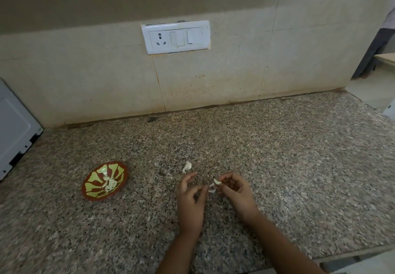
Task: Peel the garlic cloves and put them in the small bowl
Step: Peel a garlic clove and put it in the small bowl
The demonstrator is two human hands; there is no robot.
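Two hands met over the counter (pixel 277 167) in the head view, close together, likely for pulling skin off. The right hand (pixel 234 190) pinched a clove (pixel 217 181) at its fingertips, wrist bent inward. The left hand (pixel 190 194) had loosely curled fingers, with its thumb tip beside a skin scrap (pixel 212 191); whether it gripped the scrap was unclear. Another clove (pixel 187 167) lay just beyond the left fingers. The bowl (pixel 96 190), holding peeled cloves (pixel 110 184), sat well left of them.
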